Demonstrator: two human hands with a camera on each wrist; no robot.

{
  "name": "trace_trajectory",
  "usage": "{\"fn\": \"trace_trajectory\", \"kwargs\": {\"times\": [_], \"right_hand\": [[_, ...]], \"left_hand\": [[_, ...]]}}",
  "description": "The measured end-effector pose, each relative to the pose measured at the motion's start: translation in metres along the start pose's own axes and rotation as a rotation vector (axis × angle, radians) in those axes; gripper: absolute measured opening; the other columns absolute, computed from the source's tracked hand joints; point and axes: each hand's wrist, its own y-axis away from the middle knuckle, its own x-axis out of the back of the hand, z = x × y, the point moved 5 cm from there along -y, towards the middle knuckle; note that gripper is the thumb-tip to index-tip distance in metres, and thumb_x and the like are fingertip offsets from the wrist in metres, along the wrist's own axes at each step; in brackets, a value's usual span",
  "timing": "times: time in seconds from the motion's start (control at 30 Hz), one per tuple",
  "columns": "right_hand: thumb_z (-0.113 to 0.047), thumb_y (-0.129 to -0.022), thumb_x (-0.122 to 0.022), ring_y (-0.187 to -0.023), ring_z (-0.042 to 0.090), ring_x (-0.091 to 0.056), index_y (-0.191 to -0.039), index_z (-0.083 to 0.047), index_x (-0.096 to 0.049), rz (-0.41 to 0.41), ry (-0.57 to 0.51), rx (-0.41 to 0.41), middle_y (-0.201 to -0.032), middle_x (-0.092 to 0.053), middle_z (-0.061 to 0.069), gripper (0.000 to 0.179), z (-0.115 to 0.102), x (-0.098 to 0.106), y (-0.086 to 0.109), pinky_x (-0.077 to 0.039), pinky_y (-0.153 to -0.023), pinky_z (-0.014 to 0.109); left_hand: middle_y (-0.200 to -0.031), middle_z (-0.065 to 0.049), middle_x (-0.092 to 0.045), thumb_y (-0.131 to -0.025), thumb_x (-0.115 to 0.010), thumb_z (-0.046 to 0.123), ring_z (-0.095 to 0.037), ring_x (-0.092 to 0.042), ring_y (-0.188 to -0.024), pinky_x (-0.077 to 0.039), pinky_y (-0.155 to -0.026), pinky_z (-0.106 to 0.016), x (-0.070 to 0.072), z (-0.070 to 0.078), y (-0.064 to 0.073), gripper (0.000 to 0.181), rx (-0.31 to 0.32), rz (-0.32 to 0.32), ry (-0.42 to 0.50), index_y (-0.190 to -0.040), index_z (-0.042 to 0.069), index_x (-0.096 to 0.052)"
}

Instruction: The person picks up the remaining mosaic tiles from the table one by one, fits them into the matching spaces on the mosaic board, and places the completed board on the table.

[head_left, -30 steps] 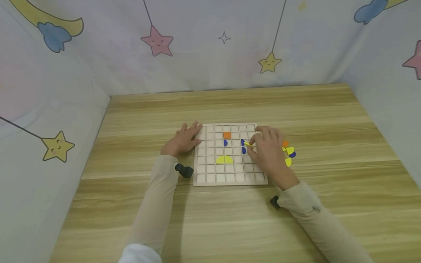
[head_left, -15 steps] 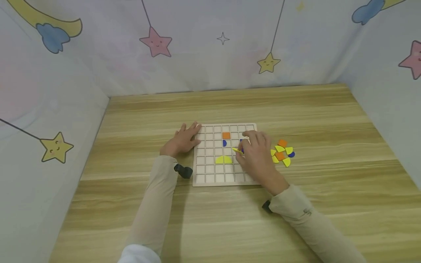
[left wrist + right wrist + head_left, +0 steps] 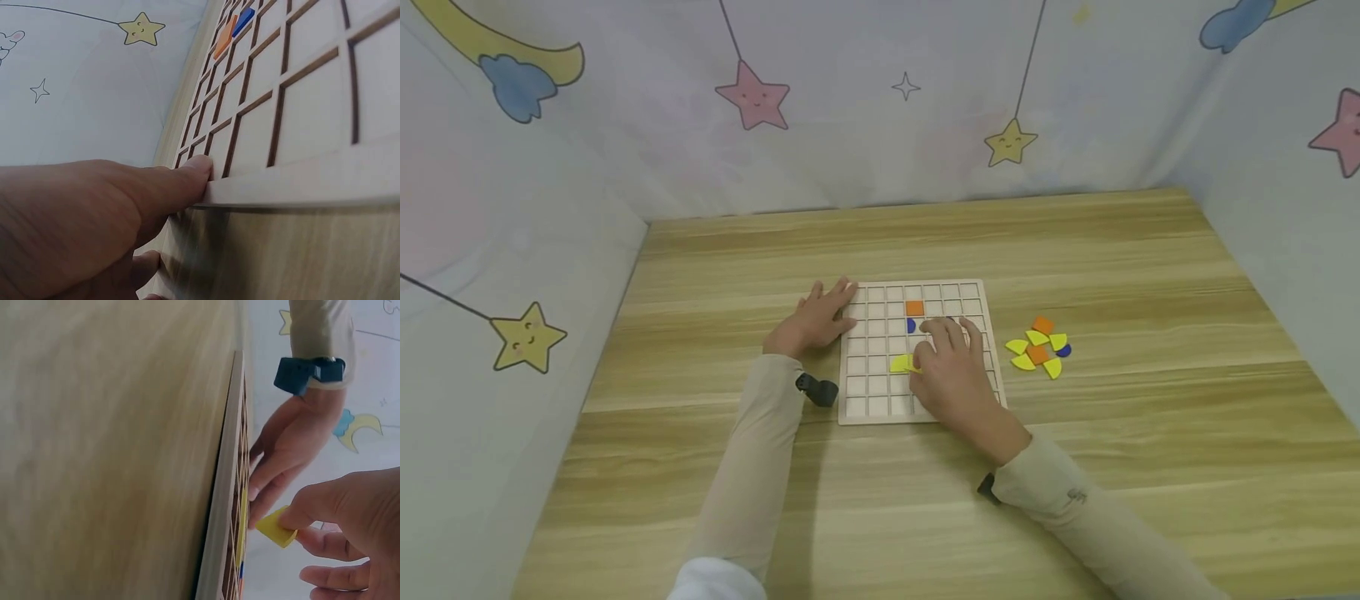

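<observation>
A pale wooden grid board (image 3: 878, 408) lies on the table. My left hand (image 3: 814, 322) rests on its left edge, thumb (image 3: 199, 164) on the rim in the left wrist view. My right hand (image 3: 957, 379) hovers over the board and pinches a yellow quarter-circle tile (image 3: 276, 529) between thumb and finger. Under that hand, a yellow tile (image 3: 899, 364) sits in a cell, its neighbour partly hidden. Farther up the board are an orange square tile (image 3: 914, 308) and, just below it, a blue rounded tile (image 3: 911, 326). The right hand covers most of the blue tiles on the board's right side.
Right of the board lies a loose group of tiles: several yellow quarter-circles (image 3: 1023, 362), orange squares (image 3: 1042, 324) and a blue tile (image 3: 1063, 351). The wooden table (image 3: 880, 508) meets a printed cloth wall (image 3: 850, 150) at the back and sides.
My right hand has moved left and nearer to me across the board with the yellow tile, and the loose tiles at the right have come into full sight. The left hand stays put.
</observation>
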Motion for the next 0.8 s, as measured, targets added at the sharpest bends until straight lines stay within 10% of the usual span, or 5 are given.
{"fn": "trace_trajectory", "kwargs": {"times": [0.8], "right_hand": [[-0.035,-0.080,-0.076,-0.130,0.030,-0.039,-0.082,-0.014,-0.068,-0.166,0.030,0.049,-0.126,-0.055,0.009,0.023,-0.016,-0.016,0.001,-0.025,-0.111,0.057]], "left_hand": [[-0.162,-0.004,0.003,-0.102,-0.043,0.026,-0.038,0.013,-0.146,0.002,-0.117,-0.057,-0.001,0.000,-0.002,0.064,0.011,0.002,-0.002,-0.156,0.018,-0.008]]}}
